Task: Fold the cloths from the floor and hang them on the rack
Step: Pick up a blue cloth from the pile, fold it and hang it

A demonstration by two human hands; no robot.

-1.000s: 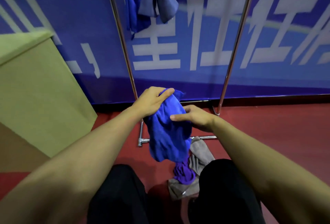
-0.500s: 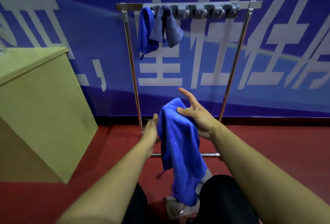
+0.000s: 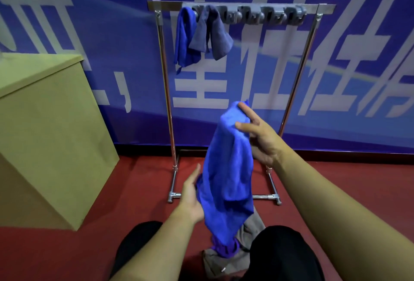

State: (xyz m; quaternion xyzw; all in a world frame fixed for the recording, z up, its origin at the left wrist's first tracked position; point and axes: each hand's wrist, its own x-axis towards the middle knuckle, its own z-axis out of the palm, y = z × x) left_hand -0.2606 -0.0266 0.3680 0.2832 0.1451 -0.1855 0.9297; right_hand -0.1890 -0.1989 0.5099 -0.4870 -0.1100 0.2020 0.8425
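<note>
A blue cloth (image 3: 226, 173) hangs in front of me, draped over my right hand (image 3: 257, 132), which pinches its top between thumb and fingers. My left hand (image 3: 190, 193) touches the cloth's lower left edge with straight fingers. Behind stands a metal rack (image 3: 164, 92) with grey clips along its top bar. On it hang a blue cloth (image 3: 184, 38) and a grey cloth (image 3: 212, 34), at the left end. A grey cloth (image 3: 248, 236) and a purple cloth (image 3: 224, 250) lie on the red floor between my knees.
A tan box-like cabinet (image 3: 44, 137) stands at the left. A blue banner wall (image 3: 347, 79) with white characters runs behind the rack. Red floor (image 3: 358, 168) stretches to the right of the rack's base.
The view has tilted up, showing the whole rack. My right hand took over the cloth's top and raised it. My left hand let go and dropped to the cloth's lower edge.
</note>
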